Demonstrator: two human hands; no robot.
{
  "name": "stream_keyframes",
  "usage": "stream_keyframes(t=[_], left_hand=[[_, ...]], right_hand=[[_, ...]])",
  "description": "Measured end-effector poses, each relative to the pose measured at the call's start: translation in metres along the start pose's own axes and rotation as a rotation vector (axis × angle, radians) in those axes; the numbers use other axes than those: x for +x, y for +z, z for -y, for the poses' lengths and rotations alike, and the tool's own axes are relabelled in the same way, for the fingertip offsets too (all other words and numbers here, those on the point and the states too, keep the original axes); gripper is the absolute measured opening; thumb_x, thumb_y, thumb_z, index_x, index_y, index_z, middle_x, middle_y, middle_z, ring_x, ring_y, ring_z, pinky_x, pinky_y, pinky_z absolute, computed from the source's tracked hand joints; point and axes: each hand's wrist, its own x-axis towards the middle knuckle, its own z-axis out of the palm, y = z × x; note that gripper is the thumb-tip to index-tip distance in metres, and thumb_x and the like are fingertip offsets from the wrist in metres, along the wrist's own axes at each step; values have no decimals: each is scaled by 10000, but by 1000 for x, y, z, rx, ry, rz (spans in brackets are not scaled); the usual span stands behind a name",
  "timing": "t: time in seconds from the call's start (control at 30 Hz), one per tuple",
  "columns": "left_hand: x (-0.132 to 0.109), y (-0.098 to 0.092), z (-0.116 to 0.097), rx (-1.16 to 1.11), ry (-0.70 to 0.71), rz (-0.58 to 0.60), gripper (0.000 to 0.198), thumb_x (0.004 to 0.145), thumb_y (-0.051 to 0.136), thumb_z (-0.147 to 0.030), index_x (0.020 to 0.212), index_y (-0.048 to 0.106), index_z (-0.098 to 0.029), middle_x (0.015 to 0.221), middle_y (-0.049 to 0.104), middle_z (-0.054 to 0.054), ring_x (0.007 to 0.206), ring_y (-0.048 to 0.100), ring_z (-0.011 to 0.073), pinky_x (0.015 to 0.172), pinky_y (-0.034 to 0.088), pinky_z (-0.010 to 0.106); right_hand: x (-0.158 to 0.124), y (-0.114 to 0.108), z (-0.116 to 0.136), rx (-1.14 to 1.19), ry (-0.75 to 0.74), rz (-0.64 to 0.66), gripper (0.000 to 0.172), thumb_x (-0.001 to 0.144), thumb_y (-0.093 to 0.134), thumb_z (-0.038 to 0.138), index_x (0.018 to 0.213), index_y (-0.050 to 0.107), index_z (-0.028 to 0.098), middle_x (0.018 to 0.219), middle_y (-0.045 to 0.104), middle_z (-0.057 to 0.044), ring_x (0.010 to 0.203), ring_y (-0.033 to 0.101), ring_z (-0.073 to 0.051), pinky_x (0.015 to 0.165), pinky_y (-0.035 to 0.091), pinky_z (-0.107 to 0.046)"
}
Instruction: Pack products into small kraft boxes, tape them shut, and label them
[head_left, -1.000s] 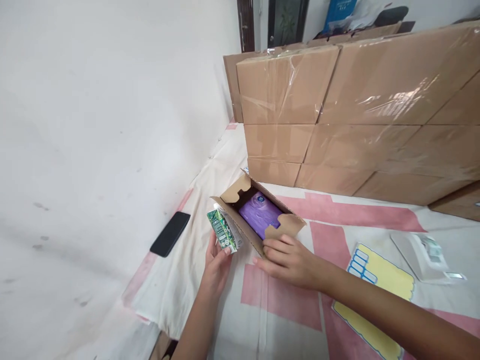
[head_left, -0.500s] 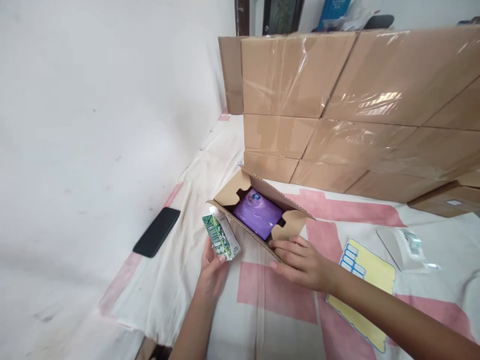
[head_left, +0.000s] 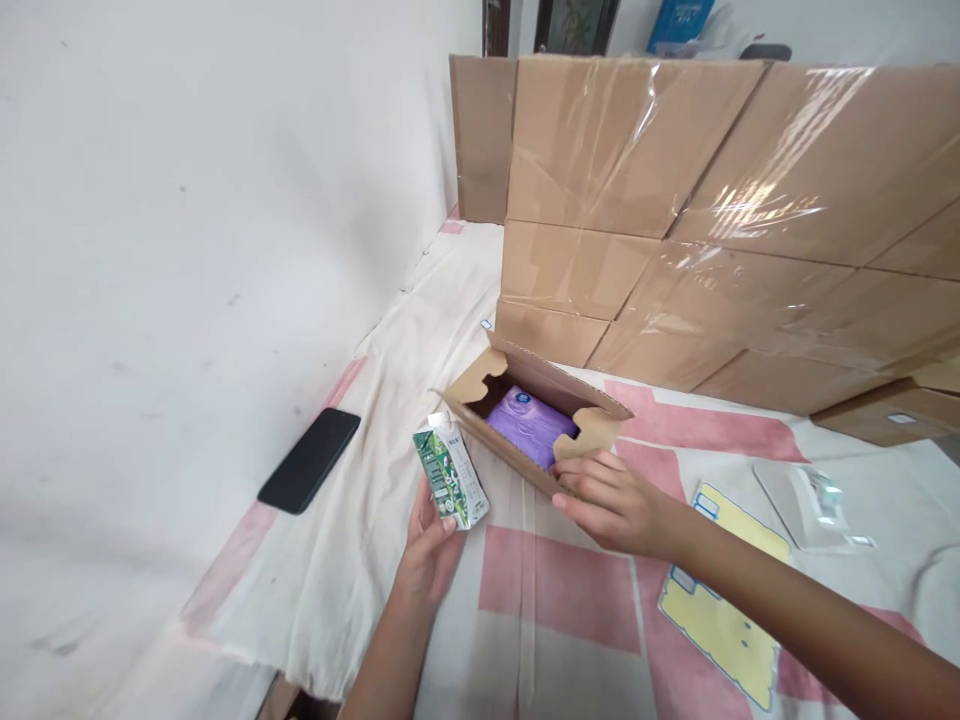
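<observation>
My left hand is closed around the lower end of a green-and-white drink carton, which leans beside the near left side of an open cardboard box. Inside the box lies a purple plastic packet, probably tissues, with a small dark blue label. My right hand grips the box's near right corner, fingers over the edge by the end flap and thumb outside. The box's short end flaps with cut-outs fold inward over the packet. Its base is partly hidden by my hands.
Stacked, film-wrapped cardboard cartons form a wall at the back. A black phone lies at left near the white wall. On the right are a yellow sticker sheet and a white plastic package. A pink-patterned cloth covers the surface.
The view has shifted slightly. The carton is turned a little more upright in my left hand, showing more of its white side. My right hand still holds the box's corner.
</observation>
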Motion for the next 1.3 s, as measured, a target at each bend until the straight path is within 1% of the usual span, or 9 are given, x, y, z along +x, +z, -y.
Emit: stream_keyframes(t=[0.17,0.43,0.63,0.73,0.8,0.87,1.03,1.17,1.3], left_hand=[[-2,-2,0,-38,-7,12,735,636,867,-287,1326,626,-358,1436,613,37,1338,557,314,1086,487,430],[-1,-3,-6,-140,-38,31,770,661,843,-273,1386,589,-329,1415,634,41,1312,585,270,1084,486,355],[19,-4,-45,-151,-105,28,747,692,794,-364,1402,580,-276,1489,573,54,1215,651,242,971,554,288],[68,11,-80,242,1,-29,690,795,713,-428,1439,534,-255,1411,632,95,1138,691,269,903,588,353],[123,32,-103,728,194,-97,651,862,646,-390,1469,493,-214,1357,662,121,1117,697,280,879,597,388],[189,60,-120,858,316,-126,683,800,735,-259,1447,516,-227,1460,589,90,1305,583,274,1045,518,379],[330,123,-109,1093,408,-174,468,900,695,-320,1332,582,-179,1432,563,122,1318,536,291,1103,453,536],[371,132,-80,1191,415,-137,403,947,636,-394,1287,595,-181,1336,602,109,1173,615,256,988,537,500],[353,104,-83,1212,484,-67,397,948,629,-410,1269,606,-176,1333,610,111,1188,610,257,1013,518,511]], right_hand=[[21,-6,-17,82,25,13,454,958,470,102,1399,389,175,763,574,-16,850,610,-216,704,465,-354],[8,6,-11,103,3,82,511,891,508,-2,1374,442,150,838,636,-57,951,623,-239,760,468,-368],[-8,5,-12,224,169,-20,712,833,502,-66,1494,356,156,1002,652,-109,979,586,-241,790,468,-398],[-12,7,-9,269,244,-43,743,826,502,-74,1506,356,187,974,632,-84,939,577,-224,794,463,-394],[-13,11,-7,296,261,-56,755,820,496,-77,1509,351,199,941,619,-65,906,572,-214,793,455,-391],[-11,15,-4,313,263,-65,770,813,485,-81,1512,340,208,917,611,-52,892,568,-210,795,446,-389],[-6,21,-3,317,275,-89,788,795,472,-81,1515,322,202,900,616,-47,915,579,-216,808,433,-386],[-4,18,-4,313,257,-67,754,785,459,-58,1493,332,167,958,651,-83,972,606,-231,827,434,-395],[-8,12,-8,288,257,-56,753,792,459,-61,1499,321,157,982,674,-93,1017,615,-235,868,436,-408]])
